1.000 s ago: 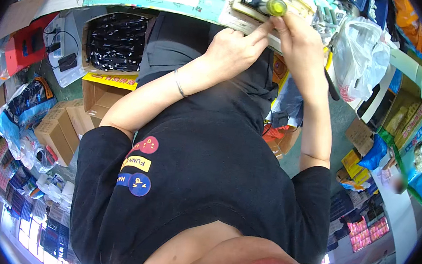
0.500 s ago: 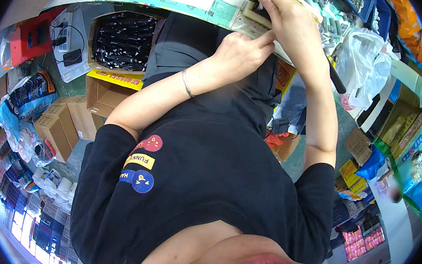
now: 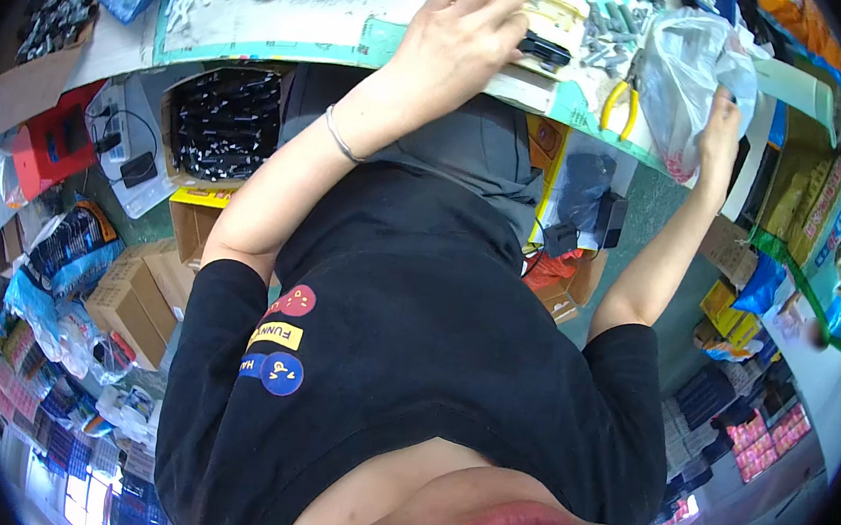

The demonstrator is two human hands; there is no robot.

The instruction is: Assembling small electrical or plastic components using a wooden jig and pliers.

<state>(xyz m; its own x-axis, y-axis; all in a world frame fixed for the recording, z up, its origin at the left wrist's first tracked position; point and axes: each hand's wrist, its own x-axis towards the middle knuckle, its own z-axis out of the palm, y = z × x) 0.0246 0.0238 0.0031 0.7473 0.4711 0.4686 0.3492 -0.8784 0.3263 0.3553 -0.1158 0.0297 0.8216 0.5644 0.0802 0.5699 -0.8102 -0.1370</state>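
My left hand (image 3: 460,41) lies flat, fingers spread, on a pale flat board (image 3: 552,14) at the table's near edge. A small black part (image 3: 545,48) sits on the board just right of the fingers. My right hand (image 3: 724,114) is stretched far to the right, against the side of a white plastic bag (image 3: 688,66) on the table. Its fingers are partly hidden by the bag, so its grip is unclear. The screwdriver with the yellow-green handle is not in view.
Yellow-handled pliers (image 3: 616,105) lie on the table edge between board and bag. A green mat (image 3: 292,21) covers the tabletop, with small white parts at its far side. Below stand an open carton of black parts (image 3: 224,110), a red device (image 3: 46,140) and cardboard boxes (image 3: 128,287).
My right hand left the board and swung right to the plastic bag; the screwdriver is gone from it. My left hand moved up and flattened on the board.
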